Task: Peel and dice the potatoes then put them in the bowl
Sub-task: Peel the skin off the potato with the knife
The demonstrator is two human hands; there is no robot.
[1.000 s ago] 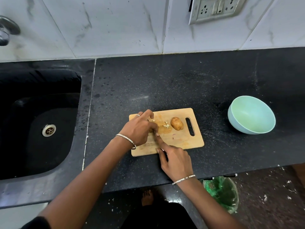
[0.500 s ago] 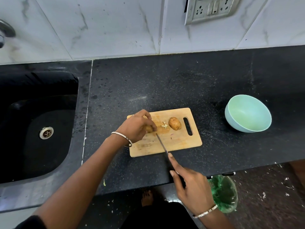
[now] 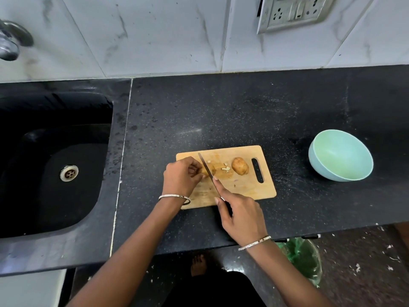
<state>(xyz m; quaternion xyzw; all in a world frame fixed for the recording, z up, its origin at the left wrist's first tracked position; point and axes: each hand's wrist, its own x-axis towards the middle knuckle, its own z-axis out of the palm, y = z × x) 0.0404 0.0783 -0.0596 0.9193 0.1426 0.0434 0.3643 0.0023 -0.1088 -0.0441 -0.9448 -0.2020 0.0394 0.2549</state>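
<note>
nearest me, my right hand (image 3: 242, 220) is wrapped round the handle of the knife (image 3: 204, 165), forefinger laid along the spine, blade angled across the wooden chopping board (image 3: 243, 187). just beyond, my left hand (image 3: 180, 177) pinches the potato piece (image 3: 210, 169) at its left end, right beside the blade. i reckon it is firm and light but slick where cut, so it wants gripping close behind the edge with fingertips tucked back. a few small cubes (image 3: 225, 169) lie beside it, then a whole unpeeled potato (image 3: 240, 166) near the board's slot. the pale green bowl (image 3: 340, 155), well off right, holds nothing i can see.
</note>
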